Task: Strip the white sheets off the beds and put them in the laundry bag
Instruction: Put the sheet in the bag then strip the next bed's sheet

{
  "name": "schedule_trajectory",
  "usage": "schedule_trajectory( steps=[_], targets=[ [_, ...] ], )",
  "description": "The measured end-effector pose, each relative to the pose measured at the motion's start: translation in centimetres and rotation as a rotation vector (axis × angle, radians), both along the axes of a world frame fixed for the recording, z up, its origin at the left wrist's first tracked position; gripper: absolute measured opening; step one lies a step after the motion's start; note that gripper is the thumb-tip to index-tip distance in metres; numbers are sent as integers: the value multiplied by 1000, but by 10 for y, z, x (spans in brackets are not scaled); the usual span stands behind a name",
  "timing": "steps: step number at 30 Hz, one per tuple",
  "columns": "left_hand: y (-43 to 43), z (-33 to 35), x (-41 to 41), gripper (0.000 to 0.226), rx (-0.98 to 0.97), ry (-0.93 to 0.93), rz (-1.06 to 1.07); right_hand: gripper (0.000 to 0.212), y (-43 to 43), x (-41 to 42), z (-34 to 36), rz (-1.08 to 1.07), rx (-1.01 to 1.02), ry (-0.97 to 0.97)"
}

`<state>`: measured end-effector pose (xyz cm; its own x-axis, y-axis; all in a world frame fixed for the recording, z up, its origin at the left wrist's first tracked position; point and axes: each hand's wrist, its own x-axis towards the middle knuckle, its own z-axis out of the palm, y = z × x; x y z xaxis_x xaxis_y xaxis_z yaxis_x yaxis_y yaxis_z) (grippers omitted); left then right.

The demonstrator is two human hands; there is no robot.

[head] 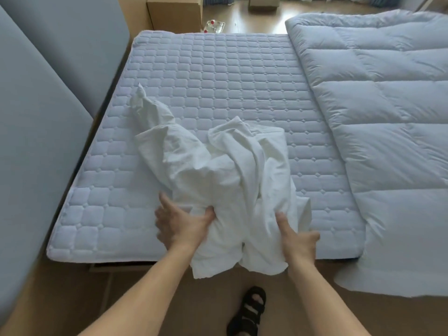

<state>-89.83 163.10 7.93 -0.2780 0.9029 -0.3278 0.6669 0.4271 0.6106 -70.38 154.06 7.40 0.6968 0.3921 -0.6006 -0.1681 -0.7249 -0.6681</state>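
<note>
White cotton sheet (pixel 218 166) is already off this quilted mattress (pixel 213 76) and lies bunched at its near edge, partly hanging over; your left hand (pixel 180 223) and right hand (pixel 299 238) each clench a fistful of it. You haven't bagged it yet, and no laundry bag is in view.
</note>
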Motion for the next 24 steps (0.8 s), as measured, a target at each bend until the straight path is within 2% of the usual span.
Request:
schedule_trajectory(
  steps=[2,3,4,5,6,7,9,13,14,15,17,20,24],
  targets=[
    [20,6,8,108,315,290,-381,103,16,9,7,191,-19,-379],
    [31,9,17,99,353,345,-581,96,25,10,11,300,35,-549],
    [41,9,27,89,305,336,-742,85,38,9,18,407,107,-635],
    [45,7,35,79,192,273,-849,78,51,8,19,500,148,-628],
    [47,4,41,70,94,194,-886,79,63,7,20,576,149,-576],
    [47,-3,44,67,48,117,-863,86,72,6,13,638,117,-510],
    [42,-20,46,77,107,56,-720,91,77,5,-10,764,-31,-427],
    [23,-70,42,65,286,227,-516,91,59,10,-62,847,-300,-400],
    [19,-79,41,77,259,251,-442,93,55,11,-71,829,-330,-399],
    [18,-86,40,98,183,245,-353,98,53,11,-76,801,-337,-388],
    [21,-92,41,127,-38,207,-210,115,56,15,-82,705,-311,-344],
    [35,-91,43,138,-271,75,-38,145,67,21,-85,518,-299,-203],
    [48,-106,33,146,-337,-172,108,158,76,27,-93,364,-238,17]
  ],
)
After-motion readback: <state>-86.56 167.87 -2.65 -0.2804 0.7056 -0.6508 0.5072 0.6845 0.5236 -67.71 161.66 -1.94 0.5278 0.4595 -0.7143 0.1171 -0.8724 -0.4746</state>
